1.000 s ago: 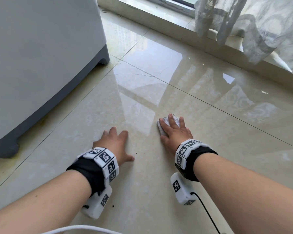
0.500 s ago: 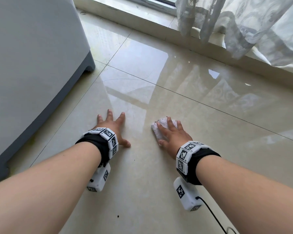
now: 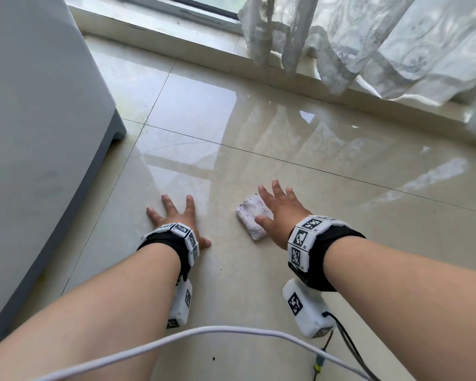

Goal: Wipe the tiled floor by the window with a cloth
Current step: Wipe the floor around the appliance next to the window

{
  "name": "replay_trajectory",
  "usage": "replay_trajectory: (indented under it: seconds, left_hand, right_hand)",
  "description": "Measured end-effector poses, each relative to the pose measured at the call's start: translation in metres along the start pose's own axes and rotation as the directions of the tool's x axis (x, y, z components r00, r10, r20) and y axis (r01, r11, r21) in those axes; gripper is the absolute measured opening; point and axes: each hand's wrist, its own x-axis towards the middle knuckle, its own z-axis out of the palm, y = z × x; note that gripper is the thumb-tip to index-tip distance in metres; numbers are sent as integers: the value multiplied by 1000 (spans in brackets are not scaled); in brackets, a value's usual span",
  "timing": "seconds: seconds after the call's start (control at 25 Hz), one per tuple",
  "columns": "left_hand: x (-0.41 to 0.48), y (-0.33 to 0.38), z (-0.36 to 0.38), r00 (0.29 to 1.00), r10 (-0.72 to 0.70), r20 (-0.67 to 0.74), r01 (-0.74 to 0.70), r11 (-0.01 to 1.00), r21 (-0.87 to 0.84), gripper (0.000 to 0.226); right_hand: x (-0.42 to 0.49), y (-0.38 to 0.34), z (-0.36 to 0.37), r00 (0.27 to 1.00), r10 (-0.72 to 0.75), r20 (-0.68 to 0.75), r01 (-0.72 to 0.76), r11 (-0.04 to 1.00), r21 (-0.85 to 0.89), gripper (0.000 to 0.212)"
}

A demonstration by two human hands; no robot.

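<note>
The glossy beige tiled floor [image 3: 355, 221] fills most of the frame, with grout lines crossing it and the window's light mirrored in its upper middle. A pale grey unit [image 3: 39, 127] takes up the left side, its darker foot standing on the tile. At the upper right hangs a white lace curtain [image 3: 382, 37], its hem over the stone sill [image 3: 162, 26] that runs along the top. More of that sill shows than half a second ago.

The left hand [image 3: 176, 220] lies flat on the tile at lower centre-left with its fingers spread, gripping nothing, as it did before. The right hand [image 3: 282, 211] is just right of centre, also flat with its fingers splayed wide. It has slid rightwards off the cloth [image 3: 252, 218]. Only the thumb and the inner palm press on the cloth now, and the fingertips reach onto bare tile beyond it.

The cloth is a small folded white pad on the floor between the two hands. More of it is uncovered than earlier, and brownish marks show at its far edge. Both wrists wear black bands with black-and-white marker blocks. A white cable [image 3: 204, 332] has come into the bottom of the frame.
</note>
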Motion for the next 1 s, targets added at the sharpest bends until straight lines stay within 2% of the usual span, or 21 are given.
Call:
replay_trajectory:
  seconds: [0.16,0.48,0.6,0.76,1.0]
  left_hand:
    - [4,-11,4,999,-41,4,41,999,15,126]
    - [-18,4,33,994,71,81,-66,996,-63,128]
    - [-30,-2,37,993,82,91,-75,995,-73,127]
    - [-47,-18,44,990,79,114,-71,995,-69,125]
    - [-68,-32,44,989,89,117,-83,995,-53,122]
  right_hand:
    - [8,-13,10,999,-23,31,23,1000,17,68]
    - [9,-5,58,989,-78,127,95,987,-132,67]
    - [2,-4,80,988,-99,118,114,985,-127,66]
    - [-4,-4,94,986,-120,119,134,983,-125,77]
    - [5,7,79,994,-98,55,104,987,-121,79]
